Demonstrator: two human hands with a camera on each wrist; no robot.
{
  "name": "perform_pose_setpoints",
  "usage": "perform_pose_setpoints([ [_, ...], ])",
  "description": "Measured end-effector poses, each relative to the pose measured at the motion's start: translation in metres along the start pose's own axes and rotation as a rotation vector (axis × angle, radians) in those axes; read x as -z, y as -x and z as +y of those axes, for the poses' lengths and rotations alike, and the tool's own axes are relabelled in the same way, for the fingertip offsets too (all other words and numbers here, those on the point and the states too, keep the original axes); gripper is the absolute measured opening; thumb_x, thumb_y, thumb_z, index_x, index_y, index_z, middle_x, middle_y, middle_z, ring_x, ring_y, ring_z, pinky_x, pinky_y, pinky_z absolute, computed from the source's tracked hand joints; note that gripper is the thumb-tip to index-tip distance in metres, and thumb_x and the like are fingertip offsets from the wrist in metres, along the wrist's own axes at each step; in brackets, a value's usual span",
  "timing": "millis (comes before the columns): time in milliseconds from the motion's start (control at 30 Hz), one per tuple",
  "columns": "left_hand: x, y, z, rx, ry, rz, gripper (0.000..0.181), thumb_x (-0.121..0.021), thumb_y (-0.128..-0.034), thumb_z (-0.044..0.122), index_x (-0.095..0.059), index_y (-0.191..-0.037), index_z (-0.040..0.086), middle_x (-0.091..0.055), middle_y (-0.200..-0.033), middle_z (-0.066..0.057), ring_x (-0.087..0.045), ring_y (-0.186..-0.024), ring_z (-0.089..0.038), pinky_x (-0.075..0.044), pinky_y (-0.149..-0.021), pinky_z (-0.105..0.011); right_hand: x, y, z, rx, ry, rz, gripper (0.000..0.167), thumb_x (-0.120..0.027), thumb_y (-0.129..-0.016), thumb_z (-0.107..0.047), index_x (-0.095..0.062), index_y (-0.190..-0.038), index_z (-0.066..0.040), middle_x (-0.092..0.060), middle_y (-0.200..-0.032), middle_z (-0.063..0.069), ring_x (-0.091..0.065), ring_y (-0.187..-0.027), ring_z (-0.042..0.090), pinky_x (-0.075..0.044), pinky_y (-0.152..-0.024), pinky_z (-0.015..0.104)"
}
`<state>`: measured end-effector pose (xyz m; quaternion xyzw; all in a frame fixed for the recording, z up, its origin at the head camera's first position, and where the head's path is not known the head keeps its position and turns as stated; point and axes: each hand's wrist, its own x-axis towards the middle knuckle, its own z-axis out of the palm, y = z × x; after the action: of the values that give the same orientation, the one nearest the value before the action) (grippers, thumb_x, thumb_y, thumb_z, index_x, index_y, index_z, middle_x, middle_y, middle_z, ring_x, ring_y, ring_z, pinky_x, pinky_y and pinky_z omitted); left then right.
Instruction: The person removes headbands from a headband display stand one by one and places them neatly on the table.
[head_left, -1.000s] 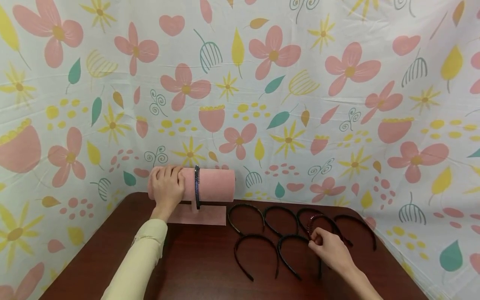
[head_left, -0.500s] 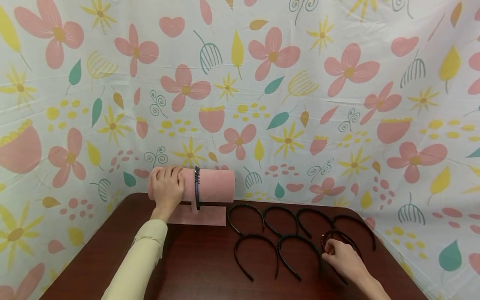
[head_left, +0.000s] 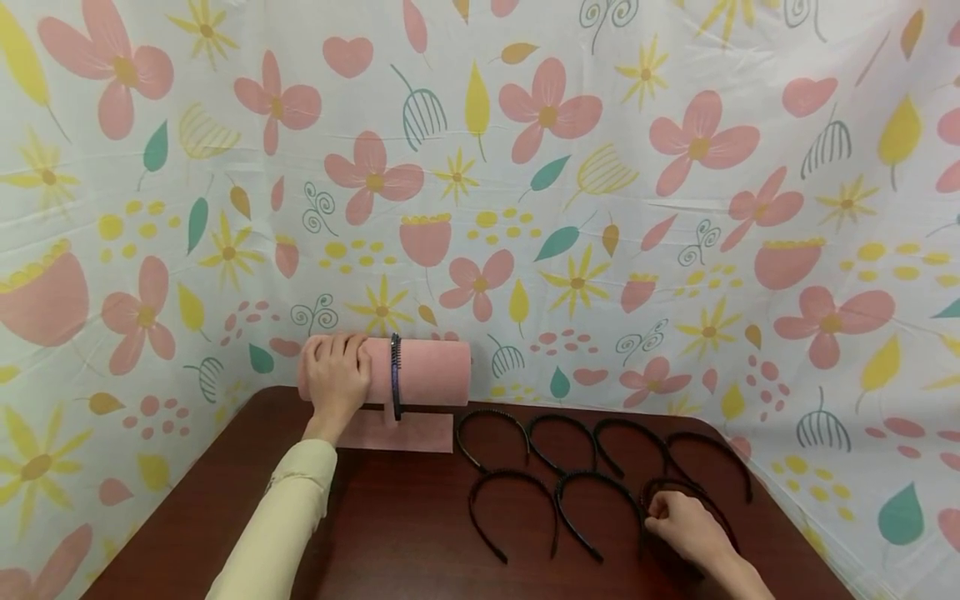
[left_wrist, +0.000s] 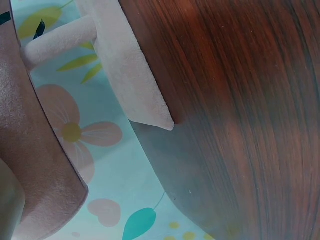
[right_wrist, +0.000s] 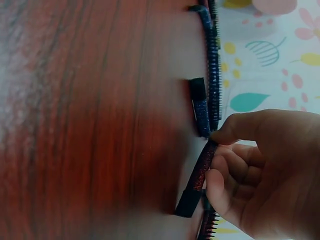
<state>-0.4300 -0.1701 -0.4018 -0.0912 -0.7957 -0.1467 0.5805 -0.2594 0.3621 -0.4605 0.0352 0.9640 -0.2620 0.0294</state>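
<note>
My left hand [head_left: 339,375] grips the left end of a pink plush roll on a headband stand [head_left: 435,372]. One dark headband [head_left: 395,383], toothed and glittery, is round the middle of that roll. The stand's flat base [left_wrist: 132,75] lies at the table's edge in the left wrist view. At the table's right side my right hand [head_left: 688,527] pinches a dark reddish headband [right_wrist: 202,167] near one end, between thumb and fingers. That headband is low at the table, partly hidden by the hand in the head view; whether it touches the wood I cannot tell.
Several dark headbands lie in two rows on the brown wooden table [head_left: 405,517]. The back row includes one headband [head_left: 491,411] beside the stand; the front row includes another headband [head_left: 592,473] left of my right hand. A floral cloth [head_left: 480,208] hangs behind the table.
My right hand has moved right and toward the front with the reddish headband, lowering it at the front row's right end. My left hand has stayed on the stand.
</note>
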Motion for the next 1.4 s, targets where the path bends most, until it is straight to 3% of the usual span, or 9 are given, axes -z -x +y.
perform_pose_setpoints([
  [233, -0.002, 0.001, 0.000, 0.005, -0.003, 0.004, 0.037, -0.040, -0.0999, 0.027, -0.072, -0.104, 0.009, -0.068, -0.103, -0.012, -0.061, -0.098, -0.033, -0.035, -0.105, -0.052, -0.003, -0.003, 0.000, -0.010, 0.048, -0.014, 0.006, -0.066, -0.090, -0.013, -0.066, -0.090, -0.007, -0.063, -0.076, 0.002, -0.058, -0.065, 0.016, -0.045, -0.059, 0.034],
  [400, -0.003, 0.000, 0.000, 0.007, -0.003, 0.007, 0.036, -0.040, -0.0999, 0.027, -0.072, -0.104, 0.009, -0.067, -0.102, -0.012, -0.060, -0.098, -0.033, -0.035, -0.105, -0.052, -0.002, -0.002, -0.002, 0.029, 0.107, -0.017, 0.014, -0.064, -0.093, -0.017, -0.070, -0.098, -0.005, -0.069, -0.086, 0.001, -0.063, -0.069, 0.016, -0.051, -0.060, 0.038],
  [667, -0.003, 0.001, 0.001, 0.007, 0.011, 0.008, 0.036, -0.042, -0.0991, 0.027, -0.072, -0.104, 0.008, -0.067, -0.102, -0.013, -0.061, -0.098, -0.033, -0.035, -0.104, -0.052, 0.000, -0.001, -0.013, 0.029, 0.180, 0.065, 0.013, -0.063, -0.094, -0.020, -0.072, -0.099, -0.012, -0.070, -0.086, -0.002, -0.061, -0.065, 0.012, -0.050, -0.058, 0.037],
  [933, -0.001, 0.002, 0.004, 0.006, 0.019, 0.001, 0.036, -0.040, -0.0998, 0.025, -0.071, -0.104, 0.008, -0.067, -0.102, -0.014, -0.061, -0.098, -0.034, -0.034, -0.105, -0.053, -0.006, 0.003, -0.044, 0.077, 0.142, 0.133, 0.015, -0.065, -0.093, -0.021, -0.072, -0.103, -0.014, -0.072, -0.090, -0.001, -0.058, -0.060, 0.012, -0.044, -0.052, 0.034],
  [1233, 0.001, 0.002, 0.003, 0.003, 0.017, 0.014, 0.035, -0.041, -0.0996, 0.025, -0.072, -0.102, 0.008, -0.068, -0.101, -0.014, -0.061, -0.098, -0.034, -0.036, -0.104, -0.053, -0.021, 0.004, -0.082, 0.140, 0.073, 0.200, 0.014, -0.066, -0.092, -0.020, -0.072, -0.103, -0.015, -0.068, -0.073, -0.002, -0.045, -0.047, 0.012, -0.030, -0.042, 0.025],
  [1400, 0.002, -0.001, 0.001, 0.017, 0.004, -0.016, 0.036, -0.041, -0.1003, 0.026, -0.072, -0.104, 0.008, -0.067, -0.103, -0.013, -0.061, -0.099, -0.034, -0.035, -0.105, -0.052, -0.032, -0.001, -0.106, 0.193, 0.034, 0.240, 0.013, -0.068, -0.091, -0.021, -0.073, -0.102, -0.016, -0.069, -0.077, -0.005, -0.044, -0.047, 0.010, -0.029, -0.041, 0.025],
])
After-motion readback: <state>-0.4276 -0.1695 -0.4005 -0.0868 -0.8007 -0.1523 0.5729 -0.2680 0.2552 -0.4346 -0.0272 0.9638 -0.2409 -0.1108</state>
